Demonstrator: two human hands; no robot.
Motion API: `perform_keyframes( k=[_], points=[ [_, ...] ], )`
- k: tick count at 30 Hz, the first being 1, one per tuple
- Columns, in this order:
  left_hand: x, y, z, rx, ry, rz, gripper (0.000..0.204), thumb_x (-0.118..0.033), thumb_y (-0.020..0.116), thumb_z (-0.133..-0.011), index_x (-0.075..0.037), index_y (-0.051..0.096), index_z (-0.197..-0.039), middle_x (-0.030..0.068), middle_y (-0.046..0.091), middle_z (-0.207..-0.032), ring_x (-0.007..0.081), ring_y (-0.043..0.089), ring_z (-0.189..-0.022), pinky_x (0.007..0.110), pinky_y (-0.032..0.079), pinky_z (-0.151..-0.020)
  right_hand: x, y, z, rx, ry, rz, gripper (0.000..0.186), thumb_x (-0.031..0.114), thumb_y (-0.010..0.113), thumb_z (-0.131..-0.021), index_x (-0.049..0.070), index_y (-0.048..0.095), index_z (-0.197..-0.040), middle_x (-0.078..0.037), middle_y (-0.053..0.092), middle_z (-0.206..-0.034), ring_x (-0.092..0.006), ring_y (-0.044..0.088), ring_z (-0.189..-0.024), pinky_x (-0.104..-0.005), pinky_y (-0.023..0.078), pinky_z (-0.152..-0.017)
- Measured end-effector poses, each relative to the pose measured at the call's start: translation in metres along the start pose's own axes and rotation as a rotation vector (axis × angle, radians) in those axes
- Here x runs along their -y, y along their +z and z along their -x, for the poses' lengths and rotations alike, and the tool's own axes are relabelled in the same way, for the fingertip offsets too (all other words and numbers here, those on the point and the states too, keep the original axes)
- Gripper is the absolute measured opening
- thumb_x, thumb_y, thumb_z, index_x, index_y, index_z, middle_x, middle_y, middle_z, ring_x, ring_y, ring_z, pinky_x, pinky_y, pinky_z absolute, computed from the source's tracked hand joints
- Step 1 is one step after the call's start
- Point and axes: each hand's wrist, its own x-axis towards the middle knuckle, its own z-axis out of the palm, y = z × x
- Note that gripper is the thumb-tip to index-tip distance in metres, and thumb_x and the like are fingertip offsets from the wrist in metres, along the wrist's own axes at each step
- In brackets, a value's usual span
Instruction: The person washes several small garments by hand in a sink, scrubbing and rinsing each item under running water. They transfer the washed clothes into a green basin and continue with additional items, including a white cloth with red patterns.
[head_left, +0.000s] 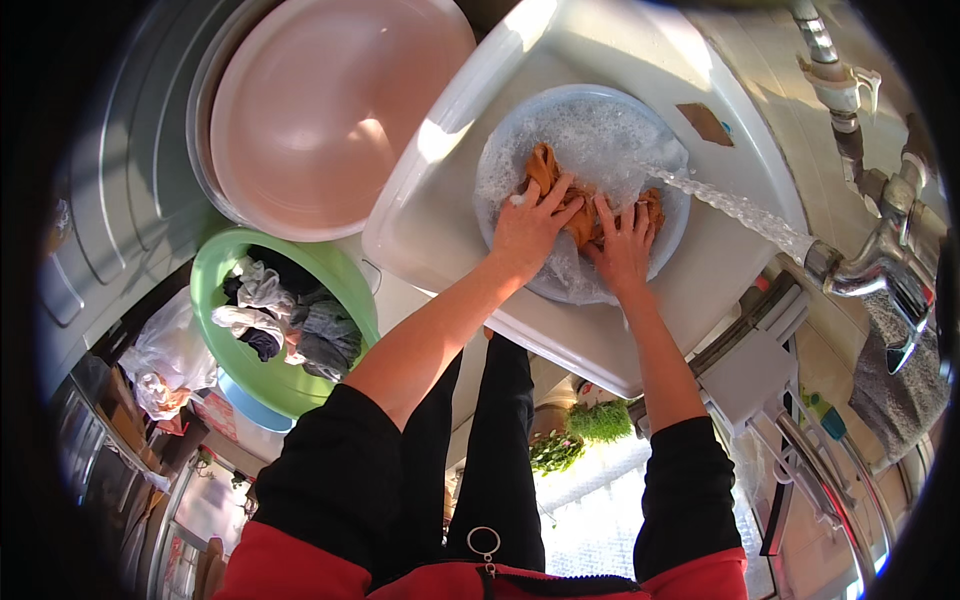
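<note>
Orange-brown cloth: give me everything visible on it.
The orange-brown cloth looks like soft, wet fabric, bunched and creased, with one fold standing up at its upper left. It lies in the light blue basin, inside the white sink, among white suds. The left hand and right hand both touch it, fingers spread. Its full outline is hidden.

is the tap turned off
No, a stream of water runs from the metal tap into the pale blue basin.
</note>
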Motion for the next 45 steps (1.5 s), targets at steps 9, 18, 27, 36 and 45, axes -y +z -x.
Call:
perform_keyframes(
  k=[9,18,27,36,45],
  points=[
    [0.0,0.055,-0.063,0.124,-0.824,1.199,0.044,-0.043,0.057,-0.09,-0.012,0.06,-0.122,0.0131,0.053,-0.129,0.0338,0.062,-0.099,0.048,0.051,-0.082,0.002,0.046,-0.093,0.044,0.474,-1.213,0.039,0.009,0.069,-0.081,0.01,0.057,-0.118,-0.011,0.057,-0.113,-0.0276,0.055,-0.103,-0.0372,0.046,-0.088],
    [-0.003,0.003,-0.047,0.185,-0.751,2.558,0.046,-0.046,0.049,-0.093,-0.006,0.06,-0.111,0.0048,0.063,-0.098,0.0219,0.061,-0.084,0.036,0.05,-0.076,0.135,-0.093,0.056,-0.395,-0.189,-0.977,0.022,0.015,0.077,-0.081,0.007,0.06,-0.092,-0.003,0.059,-0.09,-0.0192,0.051,-0.085,-0.0348,0.037,-0.088],
    [-0.023,-0.052,-0.025,0.011,-0.614,1.569,0.021,-0.017,0.049,-0.098,-0.007,0.06,-0.113,0.0018,0.062,-0.094,0.0163,0.059,-0.08,0.029,0.048,-0.08,0.006,-0.052,-0.054,-0.604,0.192,-1.123,0.03,0.011,0.072,-0.085,0.001,0.06,-0.11,-0.01,0.062,-0.097,-0.0217,0.055,-0.088,-0.0343,0.044,-0.082],
    [0.018,0.007,-0.024,0.041,-0.192,0.21,0.056,-0.008,0.069,-0.083,-0.023,0.053,-0.135,0.0069,0.038,-0.147,0.0369,0.041,-0.128,0.044,0.048,-0.093,0.003,0.015,-0.03,0.002,0.07,0.049,0.061,0.008,0.072,-0.077,0.022,0.054,-0.133,-0.016,0.048,-0.134,-0.0376,0.047,-0.121,-0.0459,0.049,-0.091],
    [-0.006,0.033,-0.037,-0.16,-0.622,0.797,0.062,-0.029,0.071,-0.083,-0.005,0.049,-0.135,0.021,0.055,-0.13,0.0349,0.053,-0.121,0.045,0.049,-0.091,0.016,0.029,-0.075,-0.242,0.459,-0.687,0.024,0.011,0.07,-0.084,0.005,0.064,-0.106,-0.008,0.062,-0.1,-0.0209,0.059,-0.094,-0.0345,0.048,-0.086]
  ],
)
